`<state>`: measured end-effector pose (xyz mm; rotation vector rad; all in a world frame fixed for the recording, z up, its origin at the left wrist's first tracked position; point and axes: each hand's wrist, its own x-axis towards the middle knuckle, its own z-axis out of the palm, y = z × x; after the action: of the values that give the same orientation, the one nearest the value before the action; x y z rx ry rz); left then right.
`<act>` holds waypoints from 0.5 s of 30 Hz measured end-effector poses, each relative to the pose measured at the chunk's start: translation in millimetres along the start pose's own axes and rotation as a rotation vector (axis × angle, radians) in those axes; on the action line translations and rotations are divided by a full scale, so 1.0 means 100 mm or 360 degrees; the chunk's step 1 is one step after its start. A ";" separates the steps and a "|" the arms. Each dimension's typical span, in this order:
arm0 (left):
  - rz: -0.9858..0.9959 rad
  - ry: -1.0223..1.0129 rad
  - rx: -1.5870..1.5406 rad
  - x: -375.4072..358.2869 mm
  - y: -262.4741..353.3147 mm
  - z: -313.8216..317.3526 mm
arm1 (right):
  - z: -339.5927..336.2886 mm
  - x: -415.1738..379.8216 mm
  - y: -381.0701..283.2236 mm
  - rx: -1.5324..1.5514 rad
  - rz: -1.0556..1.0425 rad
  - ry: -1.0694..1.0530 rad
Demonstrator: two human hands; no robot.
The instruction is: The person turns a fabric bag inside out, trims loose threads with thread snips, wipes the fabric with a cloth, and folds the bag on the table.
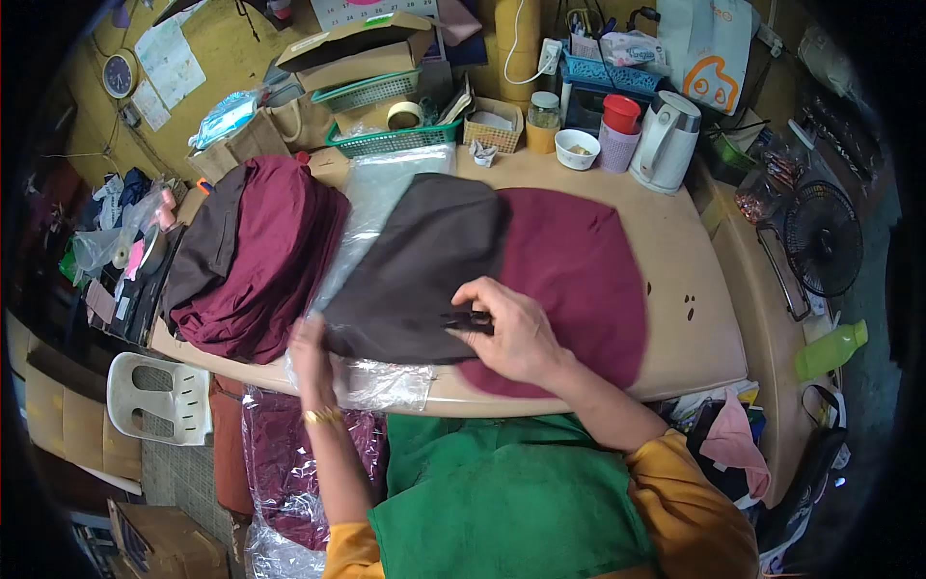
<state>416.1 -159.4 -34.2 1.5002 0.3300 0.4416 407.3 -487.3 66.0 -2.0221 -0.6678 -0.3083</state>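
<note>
A dark grey cloth piece [415,270] lies on the padded table, joined to or overlapping a maroon cloth piece [579,280] on its right. My right hand [521,333] is closed round a small black tool [468,320], which looks like thread snips, just above the grey cloth. At the grey cloth's lower left corner is my left hand [311,352], smeared by motion; whether its fingers grip the edge cannot be seen. Clear plastic bags [386,383] lie partly under the cloth. To the left sits a folded stack of maroon and grey cloth [265,261].
Along the table's back stand a green basket [397,140], a glass jar [542,123], a white bowl [577,150], a red cup [620,114] and an electric kettle [666,142]. A black fan [823,238] is at right, a white plastic chair [159,398] at lower left.
</note>
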 end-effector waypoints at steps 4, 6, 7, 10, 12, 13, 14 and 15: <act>0.0421 -0.0123 -0.0245 0.25 0.78 0.52 | -0.15 0.21 0.04 0.0386 -0.0161 0.0188; 0.0920 -0.0773 0.0527 -0.33 1.01 1.11 | -0.35 0.27 -0.13 0.0478 -0.0212 0.0289; 0.1550 -0.1037 0.0904 -0.72 1.16 1.42 | -0.42 0.29 -0.18 0.0557 -0.0236 0.0357; 0.0881 -0.2372 0.0563 -1.53 1.07 1.72 | -0.67 0.32 -0.32 0.0273 -0.0106 0.0335; 0.0784 -0.2388 0.0492 -1.53 1.00 1.65 | -0.72 0.37 -0.08 0.0243 0.0033 0.0258; 0.0691 -0.2309 0.0559 -1.36 1.11 1.55 | -0.74 0.38 0.07 0.0217 0.0173 0.0186; 0.0839 -0.1997 0.0602 -1.22 1.13 1.45 | -0.77 0.37 0.20 0.0212 0.0329 0.0048; 0.1025 -0.1703 0.0759 -1.10 1.05 1.35 | -0.76 0.37 0.38 0.0196 0.0350 0.0060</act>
<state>375.8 -328.9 71.2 2.0735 -0.9726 -0.0073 463.2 -555.1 95.3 -1.9457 -0.4251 -0.1703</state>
